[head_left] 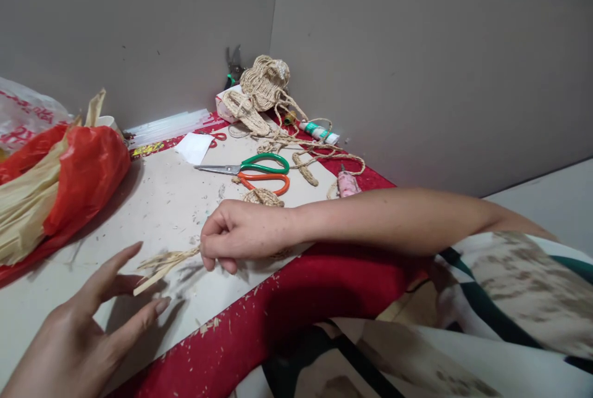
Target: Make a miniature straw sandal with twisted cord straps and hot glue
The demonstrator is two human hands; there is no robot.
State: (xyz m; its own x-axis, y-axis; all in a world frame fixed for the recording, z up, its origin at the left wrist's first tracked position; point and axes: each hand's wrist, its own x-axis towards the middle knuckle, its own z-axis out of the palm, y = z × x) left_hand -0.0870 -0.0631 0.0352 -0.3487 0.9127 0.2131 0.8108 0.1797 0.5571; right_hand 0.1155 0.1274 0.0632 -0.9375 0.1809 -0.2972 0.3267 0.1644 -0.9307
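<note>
My right hand (236, 234) rests on the table with its fingers curled round a braided straw strand (162, 265), whose loose frayed ends stick out to the left. My left hand (99, 317) hovers low at the front left, fingers stretched and spread, its fingertips just short of the strand's loose ends. It holds nothing. A small coil of braid (264, 198) lies just behind my right hand.
Green-handled scissors (252, 167) and orange-handled scissors (269, 184) lie behind my right hand. A red bag of dried husks (69, 182) sits at the left. Woven straw pieces (262, 92), clear glue sticks (169, 125), a white paper (193, 148) and a tube (319, 132) crowd the far corner by the cardboard walls.
</note>
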